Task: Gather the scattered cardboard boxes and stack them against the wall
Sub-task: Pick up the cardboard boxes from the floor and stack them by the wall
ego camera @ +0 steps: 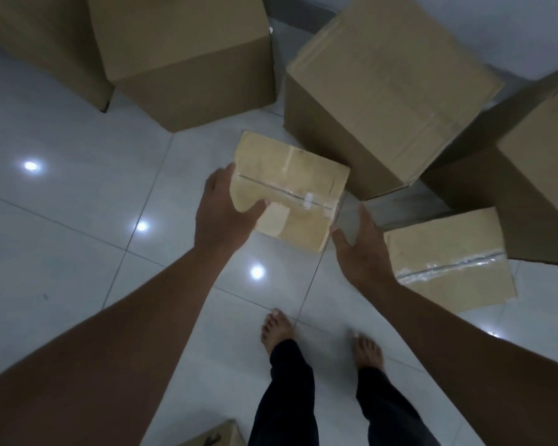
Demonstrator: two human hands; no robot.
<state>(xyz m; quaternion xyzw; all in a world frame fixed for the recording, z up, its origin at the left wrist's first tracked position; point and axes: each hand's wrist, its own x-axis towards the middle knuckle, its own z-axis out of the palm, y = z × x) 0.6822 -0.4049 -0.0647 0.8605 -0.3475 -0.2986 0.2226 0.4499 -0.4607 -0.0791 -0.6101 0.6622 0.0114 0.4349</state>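
Observation:
A small taped cardboard box (290,185) is in the middle of the view, above the white tiled floor. My left hand (221,209) grips its near left corner, thumb on top and fingers hidden under the left side. My right hand (360,244) is spread open just off the box's near right corner; contact cannot be told. A second small taped box (448,259) lies on the floor to the right. Large boxes stand behind: one (384,88) right of centre, one (187,56) at the upper left, one (541,175) at the right edge.
My bare feet (277,329) (368,349) stand on the glossy tiles just below the hands. The corner of another box (219,436) shows at the bottom edge. A further large box (39,43) fills the top left corner. Open floor (62,220) stretches to the left.

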